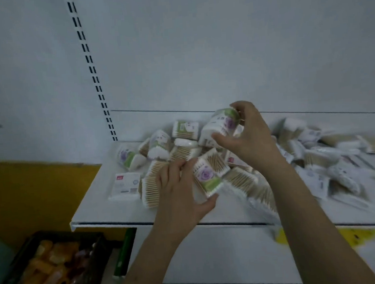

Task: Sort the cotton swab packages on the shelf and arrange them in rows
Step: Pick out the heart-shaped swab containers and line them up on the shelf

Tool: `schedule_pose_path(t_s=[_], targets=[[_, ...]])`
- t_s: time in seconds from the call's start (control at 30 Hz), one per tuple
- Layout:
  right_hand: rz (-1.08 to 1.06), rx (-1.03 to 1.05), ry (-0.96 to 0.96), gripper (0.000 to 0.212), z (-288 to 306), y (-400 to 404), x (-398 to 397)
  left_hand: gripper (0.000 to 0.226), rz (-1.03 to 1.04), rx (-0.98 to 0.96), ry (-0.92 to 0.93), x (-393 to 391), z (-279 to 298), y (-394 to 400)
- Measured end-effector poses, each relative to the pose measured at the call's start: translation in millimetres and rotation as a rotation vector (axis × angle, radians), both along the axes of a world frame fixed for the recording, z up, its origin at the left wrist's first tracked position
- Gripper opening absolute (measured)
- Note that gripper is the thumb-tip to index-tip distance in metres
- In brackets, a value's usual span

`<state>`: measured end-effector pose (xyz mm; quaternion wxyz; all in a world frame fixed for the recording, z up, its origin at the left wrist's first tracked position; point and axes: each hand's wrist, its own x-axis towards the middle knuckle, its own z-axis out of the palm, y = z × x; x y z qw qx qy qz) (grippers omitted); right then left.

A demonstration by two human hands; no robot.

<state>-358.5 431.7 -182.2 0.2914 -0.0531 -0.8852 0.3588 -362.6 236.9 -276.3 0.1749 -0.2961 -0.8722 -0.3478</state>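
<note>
— Down at the far left, below the shelf [129, 214], what's in that dark crate [51, 265]?

— Orange and brownish packets, too blurred to name. Not part of the job. Look on the shelf itself: one flat white pack [124, 184] lies by itself near the left end, and just right of it the heap [182, 146] of swab packs begins, tumbled every way, no rows yet.

— And the hands?

— The left hand [181, 191] has its fingers and thumb curled round a purple-flower pack [206, 176], low at the front of the heap. The right hand [246, 135] is higher, nearer the back wall, pinching a second flower pack [220, 127] between thumb and fingertips, lifted clear of the pile.

— So both are grasping one each. What would you do from here?

— I'd say put like with like: both look the same print, so stand them side by side on the bare patch at the left end, labels facing out, edges touching. Keep the grip light, since the wrappers look soft and slippery.

— And further right?

— More packs [329, 154] strewn loosely to the shelf's right edge, smeared by blur. Most of the sorting looks undone.
</note>
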Motion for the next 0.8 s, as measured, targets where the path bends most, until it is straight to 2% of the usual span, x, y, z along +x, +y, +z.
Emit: schedule_pose_path(t_s=[0.1,0.2,0.3,0.4,0.63,0.8], targets=[[-0.082,-0.068,-0.021,0.073,0.4,17.9,30.2,0.078,-0.098,0.150,-0.030,2.2,14.1,17.1],[-0.187,-0.084,0.007,0.072,-1.9,40.1,63.8,0.080,-0.262,0.336,-0.232,11.0,27.0,42.6],[-0.305,-0.115,0.056,0.070,-3.9,66.5,101.6,0.080,-0.463,0.428,-0.357,25.9,29.1,75.0],[-0.428,-0.143,0.114,0.069,-3.2,94.0,146.1,0.080,-0.627,0.437,-0.407,50.4,28.0,114.7],[-0.727,-0.173,0.253,0.070,9.3,181.5,288.1,0.078,-0.858,0.360,-0.418,154.0,25.5,225.2],[-0.899,-0.182,0.366,0.069,11.1,247.5,414.7,0.092,-0.996,0.300,-0.455,250.3,12.0,309.7]])
